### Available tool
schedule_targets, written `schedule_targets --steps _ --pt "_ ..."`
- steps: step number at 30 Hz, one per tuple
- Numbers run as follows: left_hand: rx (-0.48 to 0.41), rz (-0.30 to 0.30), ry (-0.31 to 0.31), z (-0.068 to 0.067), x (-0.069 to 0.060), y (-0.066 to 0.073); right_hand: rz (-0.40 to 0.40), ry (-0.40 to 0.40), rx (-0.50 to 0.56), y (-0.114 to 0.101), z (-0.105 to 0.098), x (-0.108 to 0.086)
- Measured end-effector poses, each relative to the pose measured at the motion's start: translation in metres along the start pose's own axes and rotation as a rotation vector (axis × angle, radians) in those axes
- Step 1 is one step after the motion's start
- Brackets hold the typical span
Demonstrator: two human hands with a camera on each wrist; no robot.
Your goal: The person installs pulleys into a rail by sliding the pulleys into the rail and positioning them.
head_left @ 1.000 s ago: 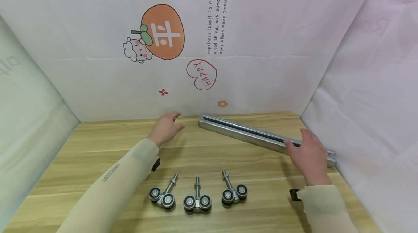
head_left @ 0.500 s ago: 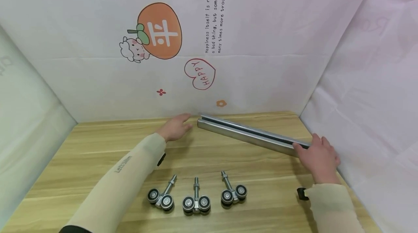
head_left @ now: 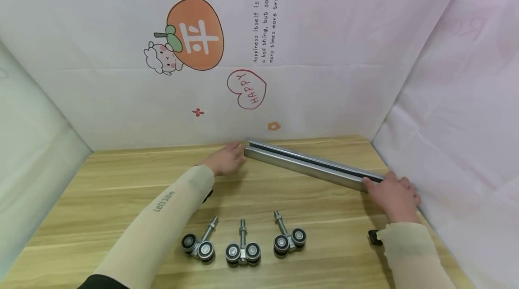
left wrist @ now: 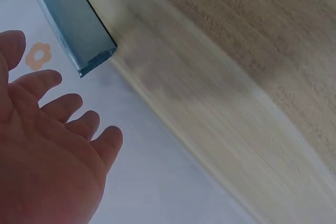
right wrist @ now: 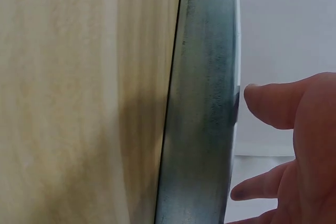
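Note:
A grey metal channel rail (head_left: 300,165) lies slantwise across the back right of the wood-grain table, its slot facing up. My left hand (head_left: 225,159) is beside the rail's left end, fingers spread and loosely bent. The left wrist view shows the hand (left wrist: 50,150) holding nothing, a small gap from the rail end (left wrist: 76,19). Over the rail's right end is my right hand (head_left: 393,195), which hides that end. In the right wrist view, its thumb (right wrist: 275,100) is by the rail's upper edge (right wrist: 202,98); whether it touches cannot be told.
Several-wheeled roller trolleys lie in a row at the front: the left one (head_left: 198,248), the middle one (head_left: 243,253) and the right one (head_left: 289,241), each with a threaded bolt. White printed cloth (head_left: 324,91) walls the back and sides of the table (head_left: 134,190).
My left hand has moved right, up to the rail's left end. My right hand has moved right and lower over the other end. The rail and trolleys stay in place; the view shifted slightly.

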State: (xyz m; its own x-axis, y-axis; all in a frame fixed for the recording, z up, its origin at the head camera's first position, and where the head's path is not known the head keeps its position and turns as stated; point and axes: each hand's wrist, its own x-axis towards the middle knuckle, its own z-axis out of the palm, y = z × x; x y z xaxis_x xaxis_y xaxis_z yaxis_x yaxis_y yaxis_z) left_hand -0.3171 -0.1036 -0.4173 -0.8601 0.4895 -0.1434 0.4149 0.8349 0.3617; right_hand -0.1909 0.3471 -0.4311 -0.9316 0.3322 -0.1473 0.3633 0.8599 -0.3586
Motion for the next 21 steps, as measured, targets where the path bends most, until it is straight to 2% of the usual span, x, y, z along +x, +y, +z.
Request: schedule_targets --steps 5,13,21 --pt "0.006 0.002 -0.006 0.002 0.001 0.005 0.009 0.014 0.004 0.0 0.001 -0.001" --pt "0.003 -0.034 -0.073 0.004 0.006 0.009 0.024 0.017 -0.021 0.005 0.0 0.001" --pt "0.036 -0.056 -0.068 0.007 0.012 0.013 -0.022 0.034 -0.069 0.009 -0.001 0.0"
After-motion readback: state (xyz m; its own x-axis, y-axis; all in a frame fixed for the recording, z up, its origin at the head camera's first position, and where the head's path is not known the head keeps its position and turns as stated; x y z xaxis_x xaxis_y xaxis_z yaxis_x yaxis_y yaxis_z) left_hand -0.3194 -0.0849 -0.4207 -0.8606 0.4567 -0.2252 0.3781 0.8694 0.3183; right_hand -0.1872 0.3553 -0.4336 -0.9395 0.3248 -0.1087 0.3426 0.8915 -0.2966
